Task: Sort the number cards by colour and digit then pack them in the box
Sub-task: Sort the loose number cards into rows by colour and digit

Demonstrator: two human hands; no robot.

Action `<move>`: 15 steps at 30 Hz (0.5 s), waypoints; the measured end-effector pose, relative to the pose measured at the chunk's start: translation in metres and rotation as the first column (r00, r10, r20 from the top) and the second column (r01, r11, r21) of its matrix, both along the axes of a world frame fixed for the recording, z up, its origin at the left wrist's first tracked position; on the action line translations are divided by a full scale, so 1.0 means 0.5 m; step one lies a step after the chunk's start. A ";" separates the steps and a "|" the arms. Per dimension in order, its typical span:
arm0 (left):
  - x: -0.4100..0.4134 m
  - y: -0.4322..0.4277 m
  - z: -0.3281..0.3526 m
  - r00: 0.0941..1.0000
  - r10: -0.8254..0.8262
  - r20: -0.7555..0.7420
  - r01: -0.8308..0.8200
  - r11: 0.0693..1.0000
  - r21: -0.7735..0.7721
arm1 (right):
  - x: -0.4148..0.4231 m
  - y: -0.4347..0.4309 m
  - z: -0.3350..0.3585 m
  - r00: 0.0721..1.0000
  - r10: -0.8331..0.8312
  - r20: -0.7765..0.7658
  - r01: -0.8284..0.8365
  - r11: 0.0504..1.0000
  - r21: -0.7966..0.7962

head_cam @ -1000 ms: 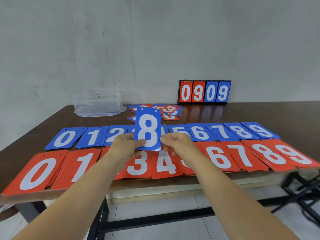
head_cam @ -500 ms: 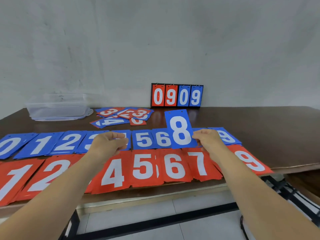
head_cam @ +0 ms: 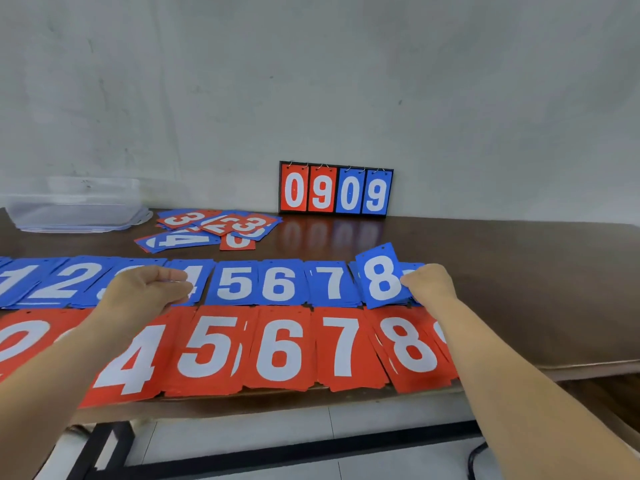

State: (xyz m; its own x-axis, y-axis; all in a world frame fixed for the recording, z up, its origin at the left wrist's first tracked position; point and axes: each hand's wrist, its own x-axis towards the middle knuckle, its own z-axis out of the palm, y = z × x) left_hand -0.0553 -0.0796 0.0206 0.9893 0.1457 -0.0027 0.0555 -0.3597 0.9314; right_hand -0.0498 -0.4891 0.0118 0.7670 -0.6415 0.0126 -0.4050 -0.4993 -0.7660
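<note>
Sorting well along: right hand [head_cam: 429,285] pinches blue 8 card [head_cam: 381,276]; left hand [head_cam: 145,293] loosely curled, empty; centre-left heap [head_cam: 211,227], upper-left box [head_cam: 76,211] pending.

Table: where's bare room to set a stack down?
Free: bare table right of the blue row and red row; also the strip between the scoreboard and the blue row. Crowded: both rows at the front edge, loose card pile beside the clear box.
</note>
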 end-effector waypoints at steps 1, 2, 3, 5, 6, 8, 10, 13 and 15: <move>-0.002 -0.001 -0.001 1.000 0.015 0.009 -0.015 0.999 0.030 | 0.006 0.001 -0.005 1.000 0.003 -0.028 -0.004 0.999 -0.053; -0.003 -0.003 -0.001 0.999 0.035 0.019 -0.036 0.997 0.064 | 0.013 0.002 -0.011 0.998 0.002 -0.058 -0.008 0.994 -0.107; -0.006 -0.005 0.001 0.998 0.054 0.029 -0.057 0.993 0.100 | 0.018 0.005 -0.016 0.996 -0.004 -0.085 -0.010 0.987 -0.163; -0.014 -0.010 0.006 0.995 0.083 0.051 -0.090 0.984 0.154 | 0.027 0.011 -0.028 0.993 -0.029 -0.116 -0.004 0.962 -0.274; -0.016 -0.013 0.009 0.994 0.086 0.062 -0.096 0.981 0.166 | 0.029 0.014 -0.034 0.990 -0.042 -0.133 -0.004 0.944 -0.331; -0.019 -0.014 0.013 0.994 0.080 0.069 -0.091 0.979 0.181 | 0.030 0.017 -0.043 0.985 -0.055 -0.164 -0.022 0.899 -0.437; -0.016 -0.010 0.013 0.996 0.067 0.065 -0.079 0.976 0.203 | 0.031 0.018 -0.045 0.978 -0.058 -0.198 -0.046 0.875 -0.482; 0.000 -0.006 0.011 0.997 0.052 0.065 -0.065 0.974 0.219 | 0.038 0.027 -0.034 0.975 -0.052 -0.215 -0.057 0.880 -0.472; 0.016 -0.002 0.008 0.997 0.033 0.076 -0.049 0.976 0.213 | 0.052 0.045 -0.022 0.981 -0.029 -0.193 -0.063 0.890 -0.451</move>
State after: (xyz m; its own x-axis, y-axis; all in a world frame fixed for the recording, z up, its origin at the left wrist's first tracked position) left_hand -0.0473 -0.0807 0.0247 0.9790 0.1756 0.1033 0.0107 -0.5506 0.8347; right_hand -0.0239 -0.4665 0.0006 0.7949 -0.5874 0.1522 -0.5074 -0.7810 -0.3642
